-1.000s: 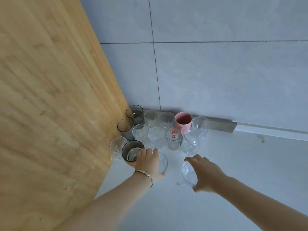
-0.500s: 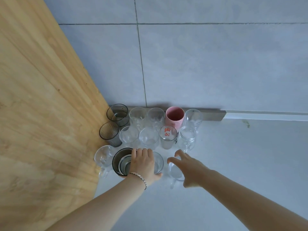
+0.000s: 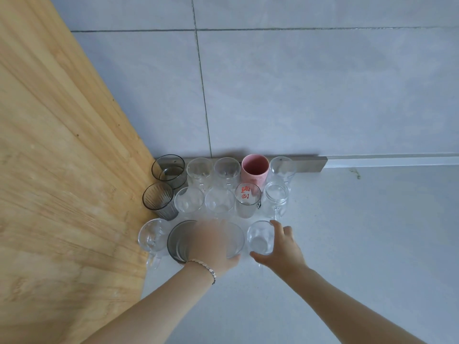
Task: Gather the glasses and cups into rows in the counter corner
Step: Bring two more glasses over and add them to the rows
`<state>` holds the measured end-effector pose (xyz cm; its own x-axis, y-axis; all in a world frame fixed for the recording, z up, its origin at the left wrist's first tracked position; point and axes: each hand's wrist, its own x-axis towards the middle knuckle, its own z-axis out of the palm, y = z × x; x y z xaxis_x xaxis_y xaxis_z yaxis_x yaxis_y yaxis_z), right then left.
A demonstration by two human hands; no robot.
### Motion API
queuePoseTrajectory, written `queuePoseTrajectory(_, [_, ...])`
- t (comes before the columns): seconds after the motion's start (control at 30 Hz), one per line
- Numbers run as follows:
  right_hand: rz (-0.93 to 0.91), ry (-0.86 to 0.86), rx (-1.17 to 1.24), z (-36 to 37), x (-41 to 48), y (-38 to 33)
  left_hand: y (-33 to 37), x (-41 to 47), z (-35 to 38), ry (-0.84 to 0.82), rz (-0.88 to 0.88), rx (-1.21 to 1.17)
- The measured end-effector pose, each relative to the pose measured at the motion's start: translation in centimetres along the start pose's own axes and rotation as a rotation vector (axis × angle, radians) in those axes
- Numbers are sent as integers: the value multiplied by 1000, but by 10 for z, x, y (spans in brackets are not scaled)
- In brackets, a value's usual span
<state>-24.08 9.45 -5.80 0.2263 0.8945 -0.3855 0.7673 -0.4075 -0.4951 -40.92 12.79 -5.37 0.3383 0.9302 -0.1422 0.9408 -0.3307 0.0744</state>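
Note:
Glasses stand in rows in the corner of the white counter (image 3: 347, 244). The back row holds a smoky tumbler (image 3: 169, 170), clear mugs and a pink cup (image 3: 255, 170). In the second row are a ribbed grey glass (image 3: 159, 199), clear glasses, one with red print (image 3: 247, 202), and a jar mug (image 3: 275, 198). The front row has a clear mug (image 3: 151, 235), a wide grey glass (image 3: 177, 240) and a clear wide glass (image 3: 236, 238). My left hand (image 3: 213, 247), blurred, lies over those two wide glasses. My right hand (image 3: 283, 249) grips a small clear glass (image 3: 260, 238).
A wooden panel (image 3: 62, 170) rises along the left side of the glasses. The grey tiled wall (image 3: 298, 95) stands behind them, with a metal strip (image 3: 308, 163) at its foot. To the right the counter stretches on.
My right hand has slid the small clear glass up and left into line with the front row. My left hand stays on the wide glasses. The view has shifted.

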Motion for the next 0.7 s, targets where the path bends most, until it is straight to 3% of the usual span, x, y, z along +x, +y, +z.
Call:
queuePoseTrajectory(0.33, [51, 5, -12, 8, 10, -18, 6, 3, -2, -42, -96, 51])
queuePoseTrajectory(0.47, [25, -95, 175, 2, -5, 1, 10, -1, -5, -60, -101, 93])
queuePoseTrajectory(0.6, [1, -269, 93, -25, -29, 44, 30, -6, -16, -118, -103, 159])
queuePoseTrajectory(0.7, [50, -384, -46, -58, -46, 87, 68, -6, -32, 18, 88, 155])
